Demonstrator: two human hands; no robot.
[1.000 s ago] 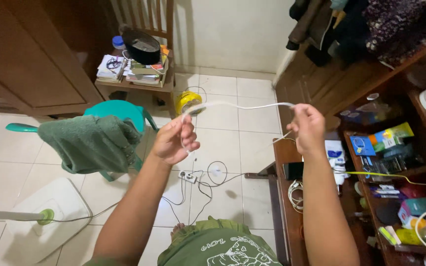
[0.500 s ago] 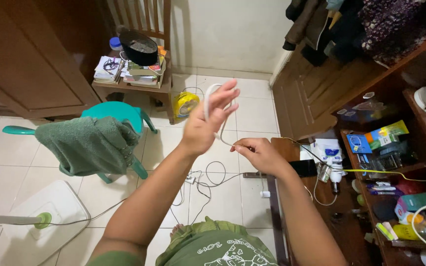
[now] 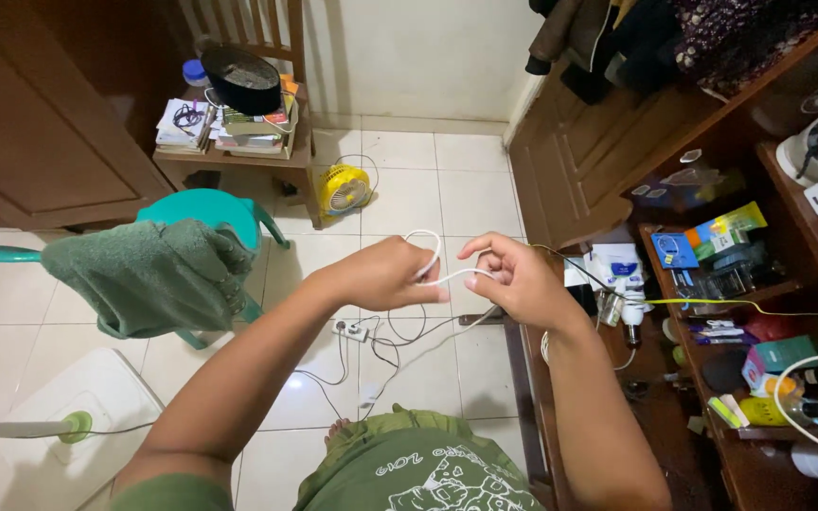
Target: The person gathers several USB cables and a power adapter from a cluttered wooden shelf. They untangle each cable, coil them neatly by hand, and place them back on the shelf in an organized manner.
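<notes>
Gripping a looped white cable [image 3: 433, 270] between them, left hand [image 3: 382, 275] closed around the loop, right hand [image 3: 514, 277] pinching its strand, green towel [image 3: 139, 274] draped on the teal chair [image 3: 203, 209] nearby

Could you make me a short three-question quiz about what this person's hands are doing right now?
1. True or false: both hands hold the same white cable.
2. What hangs over the teal chair? A) green towel B) black pot C) yellow fan
3. Which hand has the cable looped over its fingers?

Key:
1. True; the left hand and right hand both grip it.
2. A, the green towel.
3. The left hand.
</notes>
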